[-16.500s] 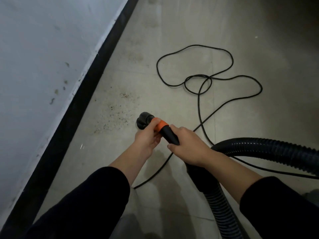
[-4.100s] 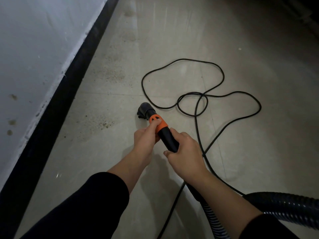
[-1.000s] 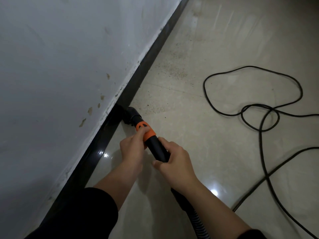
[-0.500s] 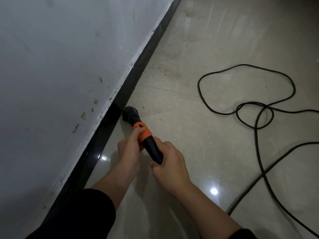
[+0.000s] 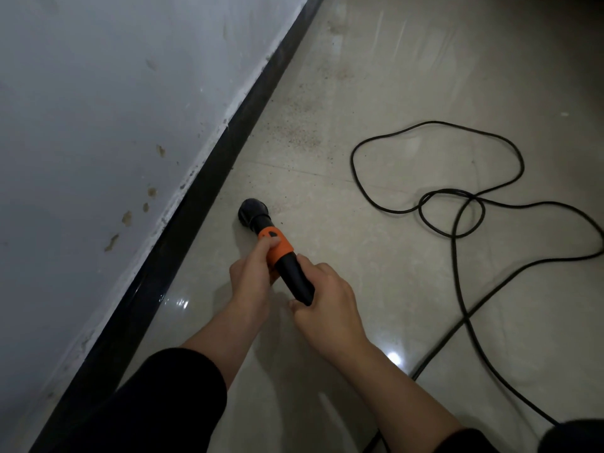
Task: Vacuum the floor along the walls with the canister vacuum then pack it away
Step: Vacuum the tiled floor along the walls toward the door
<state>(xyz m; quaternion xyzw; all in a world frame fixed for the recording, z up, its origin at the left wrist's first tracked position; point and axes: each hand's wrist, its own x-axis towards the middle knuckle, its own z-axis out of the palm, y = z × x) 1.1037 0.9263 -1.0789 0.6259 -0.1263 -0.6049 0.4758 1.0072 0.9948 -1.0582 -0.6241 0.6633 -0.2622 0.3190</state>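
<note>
The black vacuum nozzle with an orange collar rests its round head on the beige tiled floor, a short way out from the black skirting board. My left hand grips the nozzle at the orange collar. My right hand holds the black tube just behind it. The hose behind my right hand is hidden by my arm. Brown dust specks lie on the floor further along the wall.
A white wall with small brown marks runs along the left. A loose black power cord loops over the floor to the right. A dark rounded shape shows at the bottom right corner.
The nozzle head has pulled away from the skirting board toward the open floor. Both hands keep the same grip.
</note>
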